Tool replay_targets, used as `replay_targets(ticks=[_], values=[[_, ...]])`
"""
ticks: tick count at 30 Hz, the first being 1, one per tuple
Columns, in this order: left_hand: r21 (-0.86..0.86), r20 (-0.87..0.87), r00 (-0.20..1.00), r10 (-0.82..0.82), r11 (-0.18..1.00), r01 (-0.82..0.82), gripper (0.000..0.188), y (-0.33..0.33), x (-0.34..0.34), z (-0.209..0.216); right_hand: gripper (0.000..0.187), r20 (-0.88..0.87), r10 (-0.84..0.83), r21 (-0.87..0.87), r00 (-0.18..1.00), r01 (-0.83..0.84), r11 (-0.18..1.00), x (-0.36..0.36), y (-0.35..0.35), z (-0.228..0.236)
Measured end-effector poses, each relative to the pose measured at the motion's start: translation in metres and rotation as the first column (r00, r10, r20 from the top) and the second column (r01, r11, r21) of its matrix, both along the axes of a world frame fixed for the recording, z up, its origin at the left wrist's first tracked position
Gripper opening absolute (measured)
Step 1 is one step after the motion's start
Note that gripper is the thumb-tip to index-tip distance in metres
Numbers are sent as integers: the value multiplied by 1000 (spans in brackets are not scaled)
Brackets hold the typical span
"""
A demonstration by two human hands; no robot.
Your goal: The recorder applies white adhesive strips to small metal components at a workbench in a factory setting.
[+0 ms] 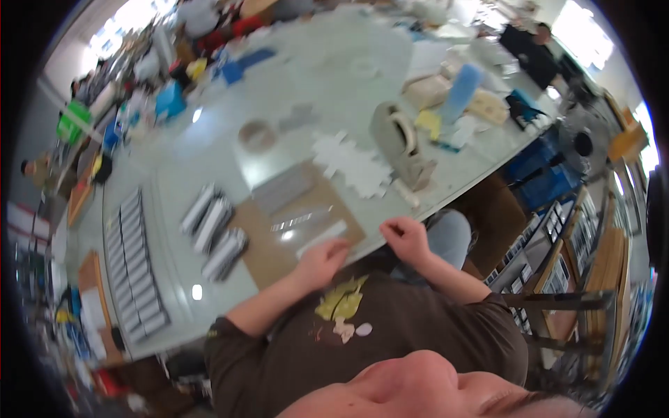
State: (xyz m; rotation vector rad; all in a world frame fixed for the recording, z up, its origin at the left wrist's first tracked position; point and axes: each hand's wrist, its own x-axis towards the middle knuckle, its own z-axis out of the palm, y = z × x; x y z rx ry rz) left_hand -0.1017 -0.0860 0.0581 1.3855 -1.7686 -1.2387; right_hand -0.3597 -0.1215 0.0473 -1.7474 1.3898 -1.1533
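Note:
My left hand [323, 261] is at the near edge of a brown board [256, 247], its fingers curled closed. Just beyond its fingertips lies a white strip [322, 238]. Whether the hand grips anything is hidden. Over the table's near edge, to the right of the board, my right hand [405, 238] is closed with the fingertips drawn together; anything in them is too small to make out. On the board rest a clear plastic piece [306, 219] and a grey rectangular sheet [282, 189]. Several grey-and-white bundles [214, 223] lie left of the board.
Small white-and-grey packs [136, 272] stand in long rows at the left. Beyond the board are white cut pieces [352, 164], a tape roll [257, 136] and a tape dispenser [404, 146]. A blue cylinder [463, 90] is farther right. Shelving [557, 279] stands to my right.

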Motion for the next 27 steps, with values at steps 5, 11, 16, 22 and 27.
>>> replay_targets(ticks=[5,11,16,22,27], values=[[106,99,982,163,979,-173,25,2,15,7,7,-139,71,-173,988,-95,980,27,-15,-10],[191,174,948,266,935,-297,27,0,36,11,6,-186,76,-259,980,-123,958,58,-19,-29],[193,235,925,298,918,-345,26,2,47,5,5,-248,61,-326,967,-142,934,72,-17,-28],[174,297,914,278,925,-338,27,1,48,7,7,-266,57,-399,962,-164,902,76,-19,-27],[163,301,909,288,924,-346,27,0,51,4,8,-274,61,-424,960,-178,888,77,-21,-31]])
